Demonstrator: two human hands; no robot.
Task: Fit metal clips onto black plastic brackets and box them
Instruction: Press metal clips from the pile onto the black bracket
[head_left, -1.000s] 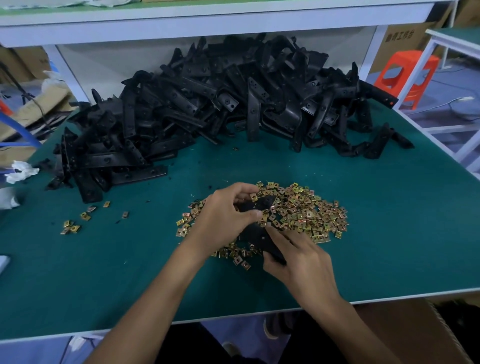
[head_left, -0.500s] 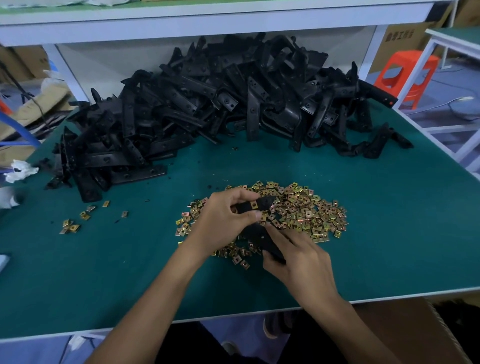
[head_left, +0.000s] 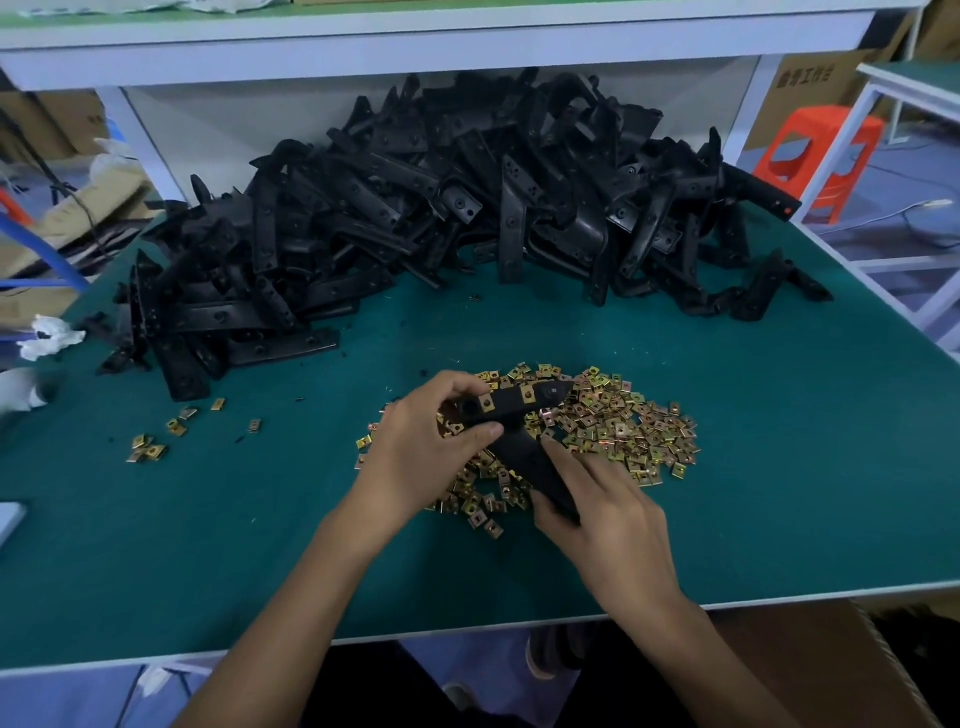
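Bracket (head_left: 519, 415) held by both hands over loose clips (head_left: 613, 426) — bracket heap (head_left: 441, 208) behind.

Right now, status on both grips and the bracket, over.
Left grip on bracket upper arm, right grip on lower. Two clips fitted. Loose clip pile beneath, nothing blocking.

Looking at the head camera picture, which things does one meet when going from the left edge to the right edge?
White rag → few loose clips → big heap of clips → orange stool.
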